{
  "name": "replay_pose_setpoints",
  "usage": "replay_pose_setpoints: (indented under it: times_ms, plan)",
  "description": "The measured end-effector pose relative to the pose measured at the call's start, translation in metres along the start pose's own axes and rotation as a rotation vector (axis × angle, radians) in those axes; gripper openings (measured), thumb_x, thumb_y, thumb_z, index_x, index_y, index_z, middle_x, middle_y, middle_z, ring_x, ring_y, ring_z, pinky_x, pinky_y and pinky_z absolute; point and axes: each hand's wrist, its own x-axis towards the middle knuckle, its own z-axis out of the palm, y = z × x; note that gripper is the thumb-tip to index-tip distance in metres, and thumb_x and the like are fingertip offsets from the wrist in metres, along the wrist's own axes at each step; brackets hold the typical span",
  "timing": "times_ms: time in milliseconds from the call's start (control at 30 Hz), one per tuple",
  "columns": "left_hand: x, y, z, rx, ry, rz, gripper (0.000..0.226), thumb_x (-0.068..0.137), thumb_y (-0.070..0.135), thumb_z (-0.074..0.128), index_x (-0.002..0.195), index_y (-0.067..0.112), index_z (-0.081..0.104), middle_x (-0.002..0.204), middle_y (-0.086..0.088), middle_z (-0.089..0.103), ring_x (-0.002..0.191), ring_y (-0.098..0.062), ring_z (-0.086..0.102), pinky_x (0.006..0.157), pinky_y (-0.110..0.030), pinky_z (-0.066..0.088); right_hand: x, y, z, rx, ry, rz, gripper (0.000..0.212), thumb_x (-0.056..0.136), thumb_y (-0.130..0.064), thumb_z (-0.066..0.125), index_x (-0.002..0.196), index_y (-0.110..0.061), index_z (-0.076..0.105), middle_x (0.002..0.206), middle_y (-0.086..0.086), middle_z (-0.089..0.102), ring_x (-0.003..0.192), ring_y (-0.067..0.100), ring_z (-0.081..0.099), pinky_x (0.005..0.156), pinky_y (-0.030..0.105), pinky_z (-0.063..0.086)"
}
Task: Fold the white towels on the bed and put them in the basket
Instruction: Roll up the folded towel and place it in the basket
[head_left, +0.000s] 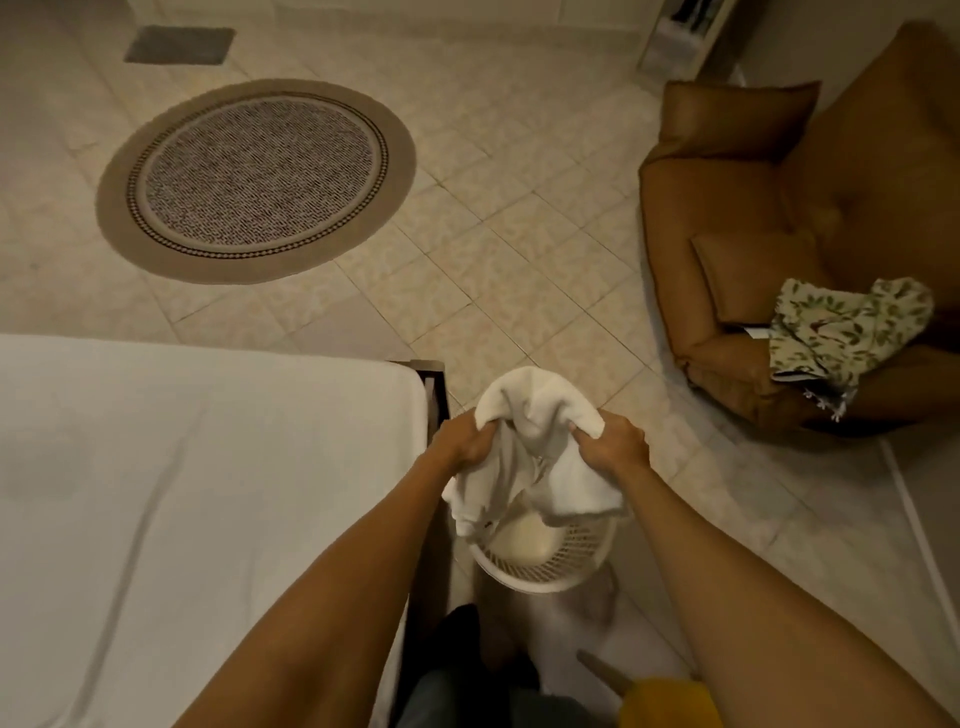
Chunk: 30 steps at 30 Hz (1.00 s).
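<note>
Left hand (464, 441) and right hand (613, 448) both clamp fingers on white towel (535, 415), bunched, held above basket (545, 564) beside bed (208, 467). No towels visible on bed; likely near finish, drop remains.

The towel (535, 447) is covering most of the basket (545, 566) mouth; the bed (208, 493) is crowding its left, open floor (519, 260) lying beyond.
</note>
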Motion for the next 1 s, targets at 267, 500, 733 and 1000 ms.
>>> replay_pose_setpoints:
  times_ms: [267, 500, 733, 1000]
  plan:
    - [0.019, 0.025, 0.076, -0.556, 0.019, -0.057, 0.039, 0.101, 0.037, 0.032, 0.133, 0.022, 0.048, 0.131, -0.008, 0.057, 0.123, -0.027, 0.054, 0.104, -0.038, 0.044, 0.023, 0.034, 0.021, 0.147, -0.120, 0.072, 0.041, 0.091, -0.040, 0.052, 0.127, -0.020, 0.054, 0.124, 0.011, 0.061, 0.112, 0.033, 0.056, 0.079, 0.028, 0.038]
    - [0.029, 0.021, 0.117, -0.730, -0.127, -0.266, 0.042, 0.096, 0.051, 0.033, 0.129, 0.028, 0.047, 0.127, -0.006, 0.060, 0.113, -0.027, 0.060, 0.094, -0.049, 0.053, 0.040, 0.061, 0.029, 0.171, -0.208, 0.091, 0.039, 0.091, -0.043, 0.050, 0.126, -0.025, 0.055, 0.122, 0.006, 0.063, 0.109, 0.029, 0.057, 0.081, 0.028, 0.039]
    - [0.032, 0.022, 0.127, -0.977, -0.280, -0.420, 0.054, 0.095, 0.056, 0.035, 0.126, 0.015, 0.050, 0.102, -0.008, 0.062, 0.093, -0.026, 0.062, 0.086, -0.044, 0.057, 0.047, 0.084, 0.031, 0.244, -0.382, 0.121, 0.047, 0.093, -0.043, 0.048, 0.135, -0.021, 0.047, 0.131, 0.007, 0.056, 0.117, 0.028, 0.053, 0.090, 0.032, 0.042]
    - [0.033, 0.023, 0.121, -1.251, -0.437, -0.466, 0.083, 0.086, 0.076, 0.016, 0.121, 0.007, 0.047, 0.102, -0.019, 0.060, 0.091, -0.036, 0.063, 0.079, -0.046, 0.053, 0.042, 0.096, 0.029, 0.174, -0.625, 0.025, 0.082, 0.058, -0.035, 0.083, 0.132, -0.026, 0.048, 0.124, -0.003, 0.060, 0.114, 0.020, 0.054, 0.099, 0.038, 0.045]
